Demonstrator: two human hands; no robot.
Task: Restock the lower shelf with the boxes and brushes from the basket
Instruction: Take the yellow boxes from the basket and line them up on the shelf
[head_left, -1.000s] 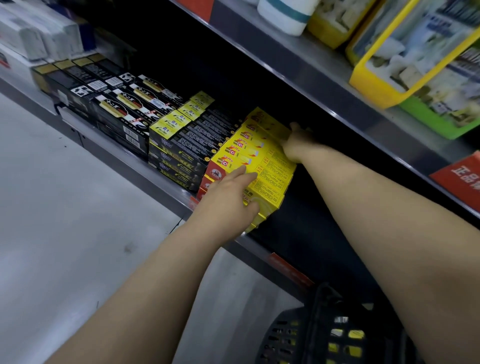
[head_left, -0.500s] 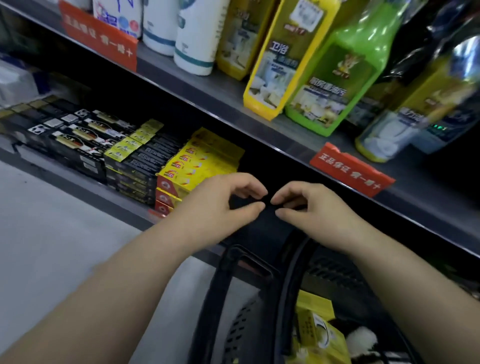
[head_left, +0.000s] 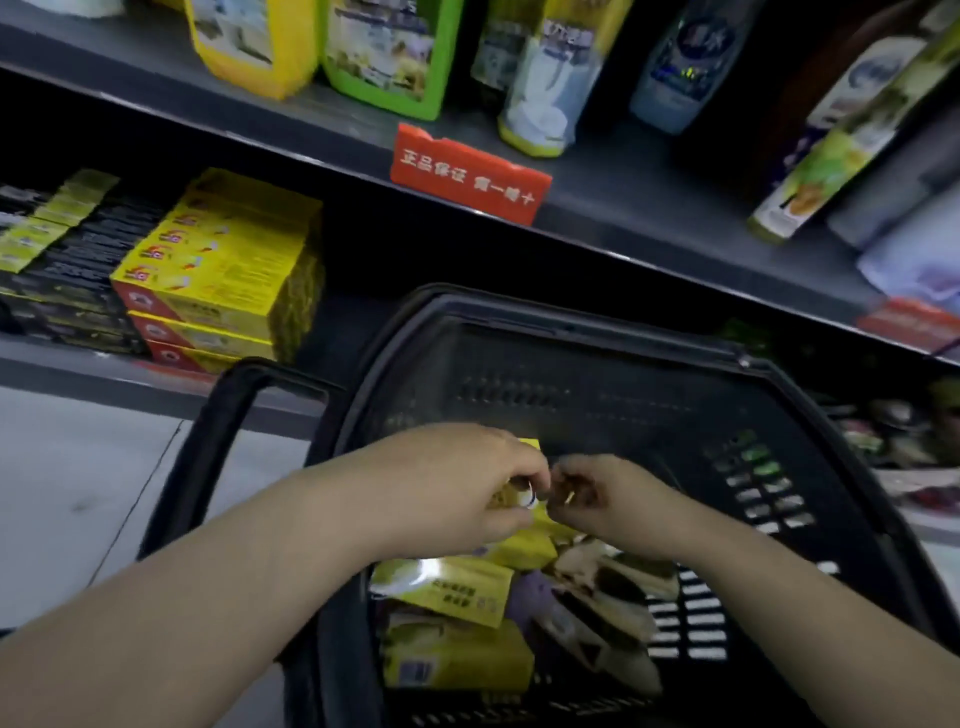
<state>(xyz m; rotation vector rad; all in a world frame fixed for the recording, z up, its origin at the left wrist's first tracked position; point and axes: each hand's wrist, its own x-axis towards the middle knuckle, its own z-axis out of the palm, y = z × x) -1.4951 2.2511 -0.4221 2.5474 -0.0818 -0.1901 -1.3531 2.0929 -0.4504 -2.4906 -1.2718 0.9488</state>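
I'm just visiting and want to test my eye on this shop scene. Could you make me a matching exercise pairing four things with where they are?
Things:
1. stacked yellow boxes
2. red sign
3. green pouch
4. both hands (left hand, right hand)

Places:
A. upper shelf
B. over the black basket
C. lower shelf, left
D. front edge of the upper shelf

Pairs: 1-C, 2-D, 3-A, 4-B

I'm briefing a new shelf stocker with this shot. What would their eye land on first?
Probably the two bare hands meeting over the black basket at centre: the left hand and right hand are reaching among the yellow boxes inside it. Next, the stack of yellow boxes on the lower shelf at left, and the red shelf tag above.
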